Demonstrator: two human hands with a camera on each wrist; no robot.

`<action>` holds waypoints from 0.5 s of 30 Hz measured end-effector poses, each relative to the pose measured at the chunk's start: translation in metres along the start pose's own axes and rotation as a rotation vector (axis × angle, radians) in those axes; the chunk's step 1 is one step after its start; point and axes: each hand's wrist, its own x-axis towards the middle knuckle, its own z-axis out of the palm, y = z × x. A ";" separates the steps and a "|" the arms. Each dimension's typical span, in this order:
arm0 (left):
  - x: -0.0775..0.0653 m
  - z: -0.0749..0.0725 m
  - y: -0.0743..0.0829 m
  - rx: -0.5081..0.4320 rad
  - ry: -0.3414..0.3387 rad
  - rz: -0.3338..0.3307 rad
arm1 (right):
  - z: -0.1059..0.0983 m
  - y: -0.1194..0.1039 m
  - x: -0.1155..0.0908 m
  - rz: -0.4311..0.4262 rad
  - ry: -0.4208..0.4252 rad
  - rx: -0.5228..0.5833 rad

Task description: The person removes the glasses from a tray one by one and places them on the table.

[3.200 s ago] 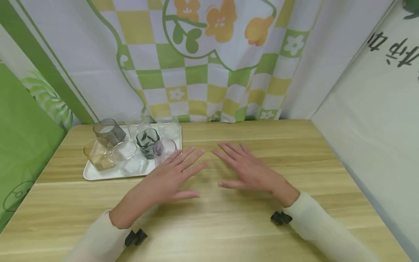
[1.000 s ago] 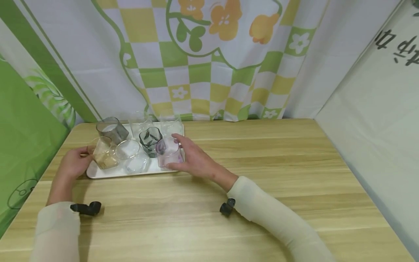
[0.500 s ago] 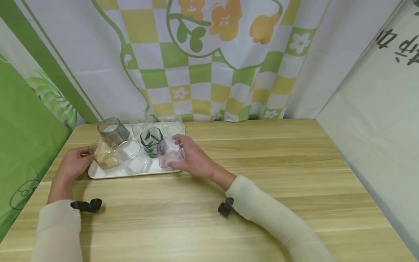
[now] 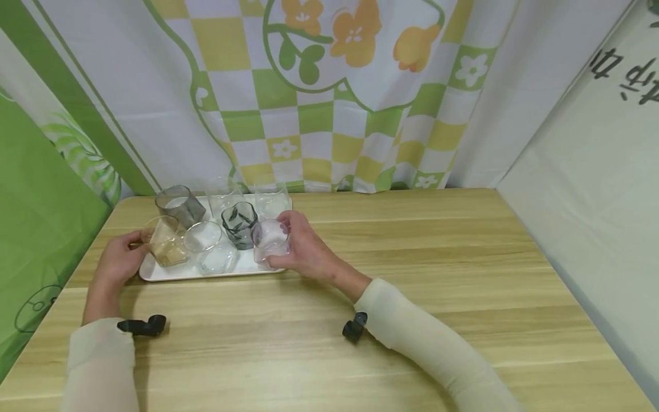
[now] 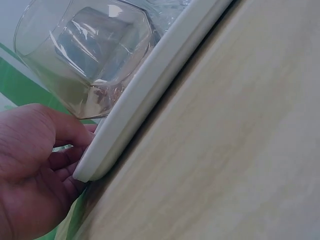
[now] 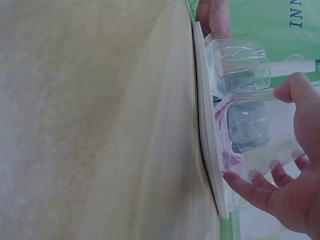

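Note:
My right hand [image 4: 311, 252] grips a pink-tinted glass [image 4: 271, 245] at the right end of a white tray [image 4: 206, 276], thumb on the near side and fingers round the far side. In the right wrist view that glass [image 6: 247, 127] stands upright close over the tray. At the tray's left end my left hand [image 4: 117, 260] pinches the corner, beside an amber glass [image 4: 170, 249]. The left wrist view shows the thumb [image 5: 75, 130] at the tray rim [image 5: 135, 100], with the other fingers curled partly out of sight behind it.
Between the hands, the tray also holds a clear glass [image 4: 216, 257] and a dark green leaf-patterned glass [image 4: 239, 229]. Behind stand a grey glass [image 4: 181, 209] and clear glasses [image 4: 272, 201]. A checked curtain [image 4: 319, 126] hangs along the back of the wooden table [image 4: 412, 274].
From spread open over the table, my hands moved to the tray's ends, left at the corner and right round the pink glass. Over the last half second that glass shifted slightly right.

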 end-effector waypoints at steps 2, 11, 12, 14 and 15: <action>0.001 0.001 -0.001 -0.003 0.014 0.010 | 0.000 -0.001 0.001 0.004 0.005 -0.002; 0.001 0.004 -0.002 -0.020 0.035 0.006 | -0.001 -0.008 0.002 0.042 0.076 -0.042; 0.001 0.003 -0.002 -0.022 0.035 0.006 | -0.003 -0.009 0.002 0.047 0.083 -0.044; 0.001 0.003 -0.002 -0.023 0.030 0.004 | -0.006 -0.010 0.001 0.050 0.097 -0.044; 0.001 0.003 -0.002 -0.020 0.029 0.006 | -0.008 -0.010 0.000 0.049 0.106 -0.040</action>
